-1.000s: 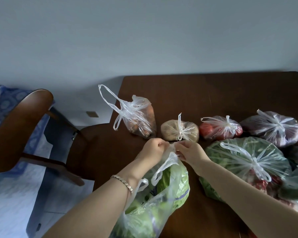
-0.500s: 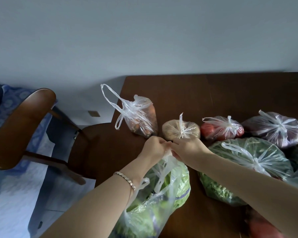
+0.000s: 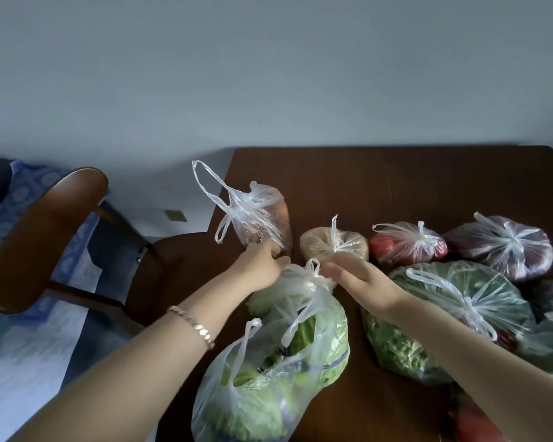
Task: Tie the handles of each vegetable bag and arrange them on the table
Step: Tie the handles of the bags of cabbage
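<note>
Four bags form a far row on the surface (image 3: 396,180), from left to right: carrot bag (image 3: 262,218), potato bag (image 3: 332,247), tomato bag (image 3: 409,242), onion bag (image 3: 505,247). The lettuce bag (image 3: 268,378) lies near left, with the greens bag (image 3: 460,298) to its right. The chair (image 3: 39,237) stands left of the surface.

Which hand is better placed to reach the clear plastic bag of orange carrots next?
Probably left. The left hand is right beside the clear plastic carrot bag; the right hand sits on the far side of the clear bag of leafy greens, farther away.
</note>
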Demonstrator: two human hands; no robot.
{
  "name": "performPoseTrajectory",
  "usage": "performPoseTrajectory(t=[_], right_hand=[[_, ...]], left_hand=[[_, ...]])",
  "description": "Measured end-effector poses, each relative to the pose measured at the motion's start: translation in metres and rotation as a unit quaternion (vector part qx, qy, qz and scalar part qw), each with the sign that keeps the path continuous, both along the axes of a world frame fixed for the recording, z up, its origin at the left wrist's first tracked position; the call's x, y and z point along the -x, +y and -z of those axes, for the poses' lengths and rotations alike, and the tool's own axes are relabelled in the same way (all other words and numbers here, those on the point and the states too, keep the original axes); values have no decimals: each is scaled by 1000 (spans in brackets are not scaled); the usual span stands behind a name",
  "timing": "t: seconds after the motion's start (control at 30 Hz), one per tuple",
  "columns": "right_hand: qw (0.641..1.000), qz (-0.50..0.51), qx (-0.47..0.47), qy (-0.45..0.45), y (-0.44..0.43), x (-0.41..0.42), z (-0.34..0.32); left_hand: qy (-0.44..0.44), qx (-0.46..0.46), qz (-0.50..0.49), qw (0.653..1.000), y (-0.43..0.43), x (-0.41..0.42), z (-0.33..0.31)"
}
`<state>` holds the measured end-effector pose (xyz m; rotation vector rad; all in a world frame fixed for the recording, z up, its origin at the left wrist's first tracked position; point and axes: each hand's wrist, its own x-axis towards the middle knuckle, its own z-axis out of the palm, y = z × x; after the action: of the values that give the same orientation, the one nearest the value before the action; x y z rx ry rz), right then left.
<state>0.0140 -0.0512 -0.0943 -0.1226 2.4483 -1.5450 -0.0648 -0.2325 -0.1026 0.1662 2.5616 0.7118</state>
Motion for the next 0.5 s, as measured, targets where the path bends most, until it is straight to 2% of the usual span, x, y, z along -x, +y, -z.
performPoseTrajectory(t=[0.03, 0.07, 0.13, 0.17, 0.2, 0.23, 0.27, 0.3, 0.37, 0.43, 0.5], right_hand=[[998, -65, 12, -11, 0, -3, -14], [990, -137, -32, -28, 0, -6, -22], [950, -236, -203, 7, -5, -13, -28], [939, -239, -242, 41, -10, -13, -30], [949, -204, -232, 62, -15, -13, -31], [972, -139, -181, 51, -21, -11, -36], [993, -49, -110, -2, -25, -8, -40], [997, 42, -28, -63, -28, -3, -43], [965, 167, 101, -173, -29, 7, -46], [949, 193, 107, -226, -28, 9, -47], [945, 201, 106, -237, -27, 4, -50]], left_hand=[[1, -5, 5, 1000, -4, -3, -11], [-12, -16, 5, 1000, -7, -7, -21], [-83, -25, 4, 996, -12, -17, -43], [-129, -17, 12, 991, -13, -23, -53], [-166, -1, 27, 986, -14, -27, -61], [-190, 18, 43, 981, -16, -32, -69], [-207, 39, 63, 975, -17, -35, -76], [-222, 56, 85, 970, -18, -39, -81], [-271, 69, 131, 951, -19, -46, -91], [-298, 86, 176, 934, -20, -54, -98], [-273, 139, 221, 926, -23, -59, -93]])
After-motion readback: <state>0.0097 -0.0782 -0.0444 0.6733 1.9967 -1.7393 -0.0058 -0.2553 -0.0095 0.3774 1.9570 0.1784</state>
